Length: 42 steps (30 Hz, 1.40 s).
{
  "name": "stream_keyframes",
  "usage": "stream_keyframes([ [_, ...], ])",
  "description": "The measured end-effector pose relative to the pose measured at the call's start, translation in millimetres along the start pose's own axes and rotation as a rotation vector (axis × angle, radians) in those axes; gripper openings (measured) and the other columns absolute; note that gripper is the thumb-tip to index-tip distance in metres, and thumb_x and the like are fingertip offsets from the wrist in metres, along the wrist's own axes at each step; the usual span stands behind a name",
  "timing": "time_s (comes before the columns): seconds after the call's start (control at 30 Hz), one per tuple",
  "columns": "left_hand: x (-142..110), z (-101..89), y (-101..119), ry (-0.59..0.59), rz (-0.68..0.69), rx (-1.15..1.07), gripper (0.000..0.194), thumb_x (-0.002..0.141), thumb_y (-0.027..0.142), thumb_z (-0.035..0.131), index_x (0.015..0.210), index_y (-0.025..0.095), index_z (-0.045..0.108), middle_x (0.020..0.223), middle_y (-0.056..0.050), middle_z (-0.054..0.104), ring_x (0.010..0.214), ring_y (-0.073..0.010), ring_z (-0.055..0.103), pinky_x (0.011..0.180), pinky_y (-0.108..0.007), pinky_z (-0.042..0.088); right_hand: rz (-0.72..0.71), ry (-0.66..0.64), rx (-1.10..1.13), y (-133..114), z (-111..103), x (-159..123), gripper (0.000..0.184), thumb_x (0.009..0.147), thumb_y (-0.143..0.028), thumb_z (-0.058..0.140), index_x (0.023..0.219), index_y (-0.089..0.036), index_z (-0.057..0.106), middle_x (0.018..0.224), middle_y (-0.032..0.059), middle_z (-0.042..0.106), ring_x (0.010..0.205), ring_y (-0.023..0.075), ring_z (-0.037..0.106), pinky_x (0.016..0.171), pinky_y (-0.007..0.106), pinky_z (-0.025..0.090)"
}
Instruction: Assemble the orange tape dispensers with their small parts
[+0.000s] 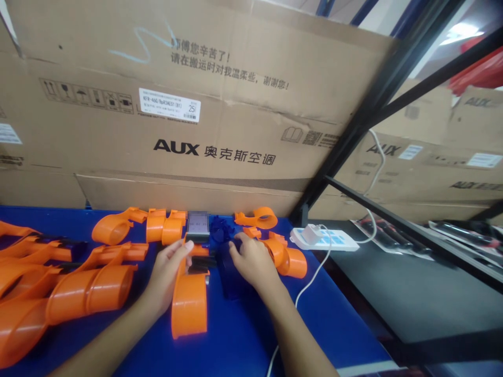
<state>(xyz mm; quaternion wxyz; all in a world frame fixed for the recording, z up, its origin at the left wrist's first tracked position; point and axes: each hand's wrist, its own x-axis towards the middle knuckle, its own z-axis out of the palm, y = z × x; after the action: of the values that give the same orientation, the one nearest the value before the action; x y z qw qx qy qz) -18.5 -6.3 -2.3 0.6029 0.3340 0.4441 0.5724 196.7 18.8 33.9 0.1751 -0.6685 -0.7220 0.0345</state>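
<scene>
My left hand [168, 267] is closed, thumb and fingers pinching the upper part of an orange plastic tape dispenser [189, 306]. Its wide ring hangs down toward me. Black pieces show beside the dispenser's upper part, just right of my fingers. My right hand [251, 259] reaches over a dark blue container-like shape [231, 275], fingers curled down at its far side. What those fingertips grip, if anything, is hidden. Small dark blue plastic parts [220, 229] lie just beyond them. A grey-faced box-like object [198, 225] stands past my left fingertips.
Several more orange dispensers [92, 288] crowd the blue tabletop [153, 351] at left. Others [293, 262] lie right of my right hand and along the back. A white power strip [326, 238] with a cable sits by a black metal frame [349, 141]. Large cartons [236, 120] wall the back.
</scene>
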Motion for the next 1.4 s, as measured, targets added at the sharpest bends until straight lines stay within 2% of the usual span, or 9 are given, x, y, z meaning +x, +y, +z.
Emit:
stream_keyframes([
  [0.13, 1.2, -0.3, -1.8, -0.006, -0.007, -0.013, 0.041, 0.072, 0.053, 0.083, 0.080, 0.017, 0.063, 0.063, 0.003, 0.056, 0.052, -0.0103, 0.047, 0.050, -0.021, 0.038, -0.005, 0.050, 0.024, -4.9, -8.5, -2.3, 0.027, 0.099, -0.037, 0.053, 0.106, -0.018, 0.071, 0.086, 0.0088, 0.073, 0.077, 0.0228, 0.068, 0.064, 0.028, 0.042],
  [0.2, 1.5, -0.2, -2.1, -0.004, -0.012, -0.025, 0.041, 0.071, 0.052, 0.084, 0.082, 0.017, 0.064, 0.064, 0.002, 0.058, 0.053, -0.0108, 0.049, 0.050, -0.021, 0.039, -0.137, 0.048, 0.154, -9.6, -12.8, -6.3, 0.028, 0.099, -0.037, 0.054, 0.116, -0.020, 0.070, 0.087, 0.0060, 0.074, 0.078, 0.0206, 0.068, 0.067, 0.028, 0.045],
  [0.3, 0.2, 1.6, -1.7, -0.021, -0.009, -0.048, 0.042, 0.072, 0.050, 0.084, 0.089, 0.016, 0.067, 0.066, 0.000, 0.063, 0.055, -0.0124, 0.055, 0.052, -0.022, 0.043, -0.402, 0.015, 0.363, -17.9, -14.1, -14.2, 0.037, 0.099, -0.037, 0.056, 0.133, -0.022, 0.062, 0.098, 0.0043, 0.075, 0.080, 0.0180, 0.067, 0.072, 0.028, 0.050],
  [0.37, -1.7, 3.9, -1.3, -0.058, -0.007, -0.053, 0.042, 0.074, 0.050, 0.081, 0.093, 0.016, 0.067, 0.068, -0.002, 0.067, 0.057, -0.0148, 0.060, 0.053, -0.023, 0.045, -0.470, 0.041, 0.422, -22.5, -10.3, -18.4, 0.040, 0.099, -0.037, 0.057, 0.136, -0.022, 0.059, 0.105, 0.0053, 0.074, 0.077, 0.0170, 0.065, 0.073, 0.029, 0.052],
  [0.57, -5.4, 8.8, -5.7, -0.119, 0.031, -0.055, 0.036, 0.079, 0.044, 0.079, 0.101, 0.017, 0.067, 0.070, -0.005, 0.072, 0.059, -0.0186, 0.065, 0.062, -0.029, 0.053, -0.508, 0.182, 0.431, -28.9, 8.7, -21.4, 0.044, 0.095, -0.030, 0.058, 0.137, -0.020, 0.059, 0.098, 0.0075, 0.074, 0.077, 0.0187, 0.067, 0.072, 0.030, 0.056],
  [0.7, -5.5, 6.4, -8.8, -0.121, 0.113, 0.054, 0.031, 0.083, 0.044, 0.077, 0.096, 0.018, 0.068, 0.055, 0.001, 0.062, 0.051, -0.0136, 0.056, 0.057, -0.024, 0.047, -0.539, 0.165, 0.421, -31.2, 15.0, -21.3, 0.045, 0.091, -0.026, 0.059, 0.136, -0.019, 0.059, 0.097, 0.0073, 0.075, 0.077, 0.0188, 0.068, 0.071, 0.029, 0.056],
  [0.9, -7.8, 6.1, -5.4, -0.119, 0.119, 0.118, 0.031, 0.082, 0.048, 0.077, 0.083, 0.019, 0.066, 0.045, 0.006, 0.047, 0.042, -0.0072, 0.037, 0.049, -0.019, 0.038, -0.533, 0.147, 0.504, -30.3, 18.4, -22.0, 0.046, 0.087, -0.020, 0.058, 0.133, -0.018, 0.061, 0.092, 0.0046, 0.074, 0.068, 0.0156, 0.065, 0.066, 0.026, 0.055],
  [1.27, -8.2, 7.8, -3.8, -0.110, 0.075, 0.055, 0.032, 0.077, 0.047, 0.081, 0.077, 0.018, 0.067, 0.041, 0.006, 0.047, 0.038, -0.0070, 0.035, 0.045, -0.020, 0.035, -0.565, 0.162, 0.507, -31.6, 18.6, -25.6, 0.045, 0.087, -0.017, 0.056, 0.132, -0.017, 0.060, 0.091, 0.0062, 0.074, 0.071, 0.0169, 0.066, 0.067, 0.027, 0.055],
  [1.4, -9.0, 9.8, -2.9, -0.124, 0.014, -0.043, 0.030, 0.076, 0.043, 0.083, 0.077, 0.019, 0.066, 0.041, 0.006, 0.047, 0.038, -0.0070, 0.036, 0.045, -0.019, 0.036, -0.547, 0.168, 0.520, -29.5, 19.5, -23.7, 0.045, 0.090, -0.020, 0.058, 0.135, -0.019, 0.060, 0.087, 0.0045, 0.073, 0.068, 0.0162, 0.066, 0.066, 0.026, 0.056],
])
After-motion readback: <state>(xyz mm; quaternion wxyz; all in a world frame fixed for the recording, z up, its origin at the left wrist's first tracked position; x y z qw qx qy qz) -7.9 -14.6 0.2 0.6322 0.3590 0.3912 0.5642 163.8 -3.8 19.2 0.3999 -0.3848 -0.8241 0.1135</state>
